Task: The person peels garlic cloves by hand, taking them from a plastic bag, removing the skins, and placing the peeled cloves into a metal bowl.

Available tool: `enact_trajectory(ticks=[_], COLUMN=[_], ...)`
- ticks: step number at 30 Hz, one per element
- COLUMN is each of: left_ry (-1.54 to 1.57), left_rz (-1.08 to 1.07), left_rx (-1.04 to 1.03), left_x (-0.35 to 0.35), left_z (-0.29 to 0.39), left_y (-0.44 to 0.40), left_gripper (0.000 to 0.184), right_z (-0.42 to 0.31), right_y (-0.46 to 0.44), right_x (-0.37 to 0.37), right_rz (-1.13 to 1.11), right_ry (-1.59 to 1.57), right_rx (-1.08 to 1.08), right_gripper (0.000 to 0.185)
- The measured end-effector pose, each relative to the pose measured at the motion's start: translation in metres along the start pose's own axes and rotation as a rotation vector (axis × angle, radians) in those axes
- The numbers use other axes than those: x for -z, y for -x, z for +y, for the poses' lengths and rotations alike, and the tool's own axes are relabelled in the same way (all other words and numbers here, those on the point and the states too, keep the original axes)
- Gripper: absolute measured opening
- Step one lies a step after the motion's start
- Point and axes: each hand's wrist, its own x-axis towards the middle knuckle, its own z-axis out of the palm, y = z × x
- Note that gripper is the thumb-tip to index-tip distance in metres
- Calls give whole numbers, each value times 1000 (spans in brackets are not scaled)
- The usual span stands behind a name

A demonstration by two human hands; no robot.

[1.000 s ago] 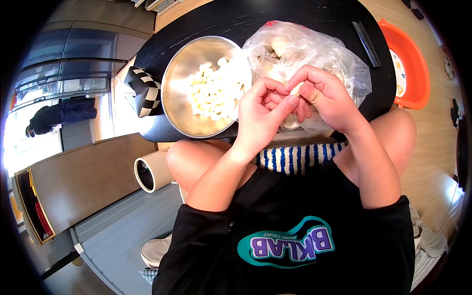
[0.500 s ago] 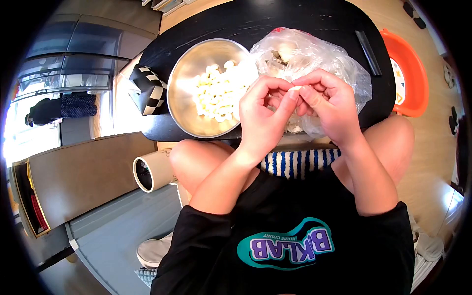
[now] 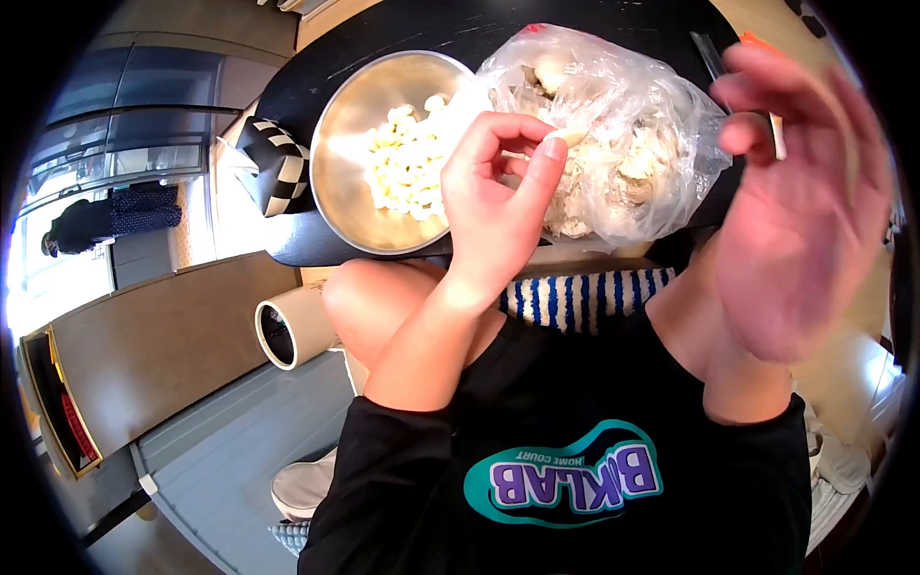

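Between thumb and index finger, my left hand (image 3: 494, 196) pinches a pale garlic clove (image 3: 569, 136). It is over the near left side of a clear plastic bag (image 3: 704, 149), which holds garlic skins (image 3: 628, 158) and what look like whole bulbs. My right hand (image 3: 800, 206) is raised close to the camera on the right, palm showing and fingers apart, slightly blurred; nothing shows in it. Left of my left hand is a steel bowl (image 3: 335, 201) with many peeled garlic cloves (image 3: 402, 163) in it.
The bowl and bag stand on a black table (image 3: 287, 240). A black-and-white checked object (image 3: 285, 171) sits at its left edge, and a dark bar (image 3: 707, 53) lies at the far right. A beige cylinder (image 3: 297, 331) is on the lower left. The orange tub is mostly behind my right hand.
Both hands were together at the clove over the bag. My right hand has let go and swung up and right, towards the camera. My left hand keeps the clove, and the view has shifted slightly.
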Motion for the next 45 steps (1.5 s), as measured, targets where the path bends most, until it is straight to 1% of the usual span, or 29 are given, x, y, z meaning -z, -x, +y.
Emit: enact_trajectory(ticks=[1, 4, 9, 13, 15, 19, 45], left_ry=[3, -34, -90, -106, -113, -120, -112], left_rz=[1, 9, 8, 6, -4, -14, -15], left_rx=[-9, -66, -64, -57, -102, -81, -82], left_x=[0, 3, 9, 11, 10, 10, 10], left_z=[-1, -7, -9, -10, -10, -14, -16], left_y=[0, 0, -1, -2, -3, -3, -1], left_gripper=[12, 11, 9, 9, 10, 10, 11], right_z=[-5, -21, -18, -11, -7, 0, 3], right_y=[1, -6, 5, 15, 18, 21, 24], right_x=[5, 22, 21, 20, 20, 22, 24], right_rz=[42, -187, -261, -276, -273, -275, -269], right_ry=[13, -31, 8, 8, 1, -11, -9], right_rx=[9, 160, 126, 96, 85, 66, 63], right_gripper=[69, 72, 69, 67, 66, 64, 52])
